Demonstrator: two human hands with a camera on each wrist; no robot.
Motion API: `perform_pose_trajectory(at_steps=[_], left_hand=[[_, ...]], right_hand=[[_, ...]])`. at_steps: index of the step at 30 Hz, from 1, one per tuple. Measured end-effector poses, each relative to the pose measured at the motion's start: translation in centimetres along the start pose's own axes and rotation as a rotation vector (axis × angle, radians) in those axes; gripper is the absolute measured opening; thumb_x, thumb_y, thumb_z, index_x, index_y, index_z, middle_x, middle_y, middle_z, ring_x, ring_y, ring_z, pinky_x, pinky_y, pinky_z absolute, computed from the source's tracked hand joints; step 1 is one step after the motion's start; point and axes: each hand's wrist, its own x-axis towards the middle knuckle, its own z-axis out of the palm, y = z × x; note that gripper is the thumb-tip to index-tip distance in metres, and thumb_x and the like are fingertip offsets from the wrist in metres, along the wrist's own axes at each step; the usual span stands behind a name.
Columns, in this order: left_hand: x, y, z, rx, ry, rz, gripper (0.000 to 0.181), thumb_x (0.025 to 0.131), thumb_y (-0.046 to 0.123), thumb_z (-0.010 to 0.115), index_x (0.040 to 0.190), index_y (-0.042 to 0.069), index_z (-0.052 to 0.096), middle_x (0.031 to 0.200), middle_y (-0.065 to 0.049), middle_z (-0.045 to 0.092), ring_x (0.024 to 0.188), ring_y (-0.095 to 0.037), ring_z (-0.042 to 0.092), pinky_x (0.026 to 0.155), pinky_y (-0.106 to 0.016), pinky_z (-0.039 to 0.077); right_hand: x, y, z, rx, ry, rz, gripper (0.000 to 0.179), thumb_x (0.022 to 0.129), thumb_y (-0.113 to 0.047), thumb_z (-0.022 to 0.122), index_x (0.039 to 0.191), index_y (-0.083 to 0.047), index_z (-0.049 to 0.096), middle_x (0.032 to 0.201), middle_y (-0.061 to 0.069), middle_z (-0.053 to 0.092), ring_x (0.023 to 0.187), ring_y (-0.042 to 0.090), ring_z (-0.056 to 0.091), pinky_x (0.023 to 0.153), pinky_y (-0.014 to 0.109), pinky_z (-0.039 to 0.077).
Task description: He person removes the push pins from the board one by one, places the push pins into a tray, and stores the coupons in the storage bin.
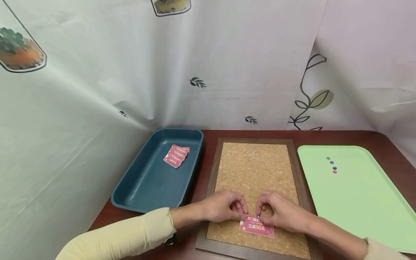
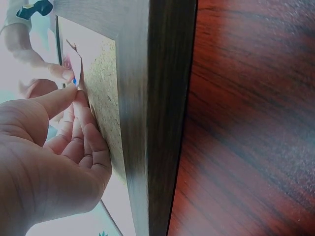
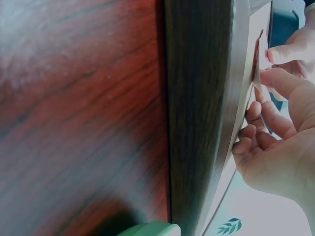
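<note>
A pink printed coupon [image 1: 256, 228] lies over the lower part of a framed cork board [image 1: 255, 169]. My left hand [image 1: 224, 206] pinches the coupon by its upper left corner. At the coupon's top edge, my right hand [image 1: 282, 213] pinches a small blue-purple push pin [image 1: 258, 216] between thumb and index finger. The pin's tip is hidden, so I cannot tell whether it is in the cork. In the right wrist view the coupon [image 3: 256, 61] stands slightly tilted off the board. Both hands' fingertips are close together in the left wrist view.
Left of the board stands a dark blue tray [image 1: 143, 187] holding several overlapping pink coupons [image 1: 176, 156]. To the right, a light green tray [image 1: 360, 202] holds several coloured push pins [image 1: 334, 168]. Everything rests on a dark red wooden table [image 1: 338, 137], with a patterned cloth behind.
</note>
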Motion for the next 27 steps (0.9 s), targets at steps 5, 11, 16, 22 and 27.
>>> perform_pose_trajectory(at_steps=[5,11,16,22,27], left_hand=[[0.02,-0.05,-0.01,-0.002,-0.006,0.0,0.011,0.094,0.011,0.083,0.091,0.018,0.074,0.076,0.02,0.063,0.071,0.009,0.058,0.069,-0.013,0.049],[0.11,-0.09,-0.01,-0.011,-0.01,-0.005,0.011,0.093,0.01,0.083,0.091,0.017,0.074,0.076,0.02,0.063,0.071,0.009,0.058,0.069,-0.013,0.05],[0.19,-0.1,-0.02,-0.016,-0.011,-0.007,0.012,0.093,0.008,0.082,0.091,0.017,0.075,0.076,0.02,0.063,0.071,0.009,0.058,0.069,-0.013,0.05],[0.21,-0.1,0.01,-0.018,-0.009,-0.004,0.012,0.093,0.008,0.082,0.091,0.017,0.075,0.075,0.02,0.063,0.07,0.009,0.058,0.069,-0.013,0.05],[0.17,-0.08,0.03,-0.021,-0.01,-0.006,0.012,0.093,0.007,0.082,0.091,0.017,0.075,0.075,0.02,0.063,0.07,0.009,0.057,0.068,-0.013,0.05]], right_hand=[[0.11,0.12,0.05,0.033,-0.022,0.018,0.025,0.081,-0.011,0.088,0.085,-0.028,0.07,0.085,-0.017,0.055,0.082,0.002,0.05,0.071,0.025,0.043],[0.14,0.25,-0.04,0.052,-0.027,0.015,0.024,0.082,-0.012,0.088,0.086,-0.028,0.07,0.085,-0.017,0.056,0.083,0.003,0.05,0.071,0.026,0.043],[0.18,0.3,-0.27,0.09,-0.041,0.016,0.022,0.083,-0.012,0.088,0.089,-0.027,0.072,0.088,-0.016,0.06,0.084,0.003,0.053,0.072,0.026,0.047],[0.22,0.34,-0.5,0.089,-0.047,0.019,0.023,0.084,-0.009,0.086,0.087,-0.028,0.073,0.088,-0.017,0.06,0.083,0.003,0.053,0.072,0.025,0.047],[0.28,0.32,-0.44,0.08,-0.04,0.015,0.024,0.083,-0.008,0.086,0.086,-0.028,0.073,0.087,-0.017,0.059,0.082,0.003,0.052,0.07,0.025,0.047]])
